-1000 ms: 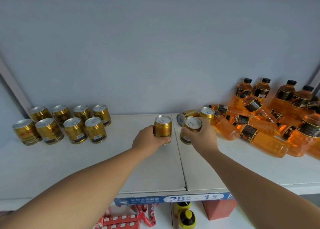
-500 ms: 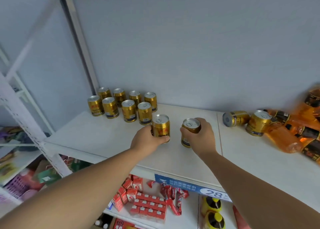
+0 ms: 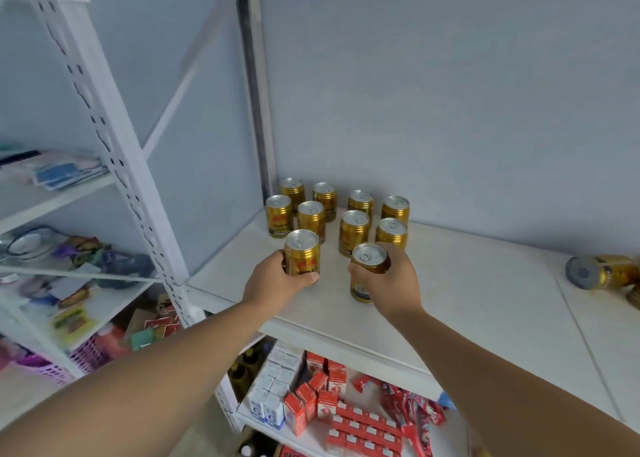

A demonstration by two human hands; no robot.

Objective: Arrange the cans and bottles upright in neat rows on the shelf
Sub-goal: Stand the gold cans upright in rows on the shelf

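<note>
Left hand [image 3: 273, 280] and right hand [image 3: 393, 280] each clasped a gold can [image 3: 302, 257].
We risked toppling the shelf's [image 3: 467, 304] back-corner rows [image 3: 353, 229]; the right can [image 3: 367, 266] seemed tilted.

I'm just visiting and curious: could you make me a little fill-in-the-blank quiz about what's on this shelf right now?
1. The left hand and the right hand each grip one gold ____.
2. Behind them, ____ upright cans stand in two rows on the shelf.
3. At the far right, a lone can lies on its ____.
Missing words: can; eight; side.
</note>
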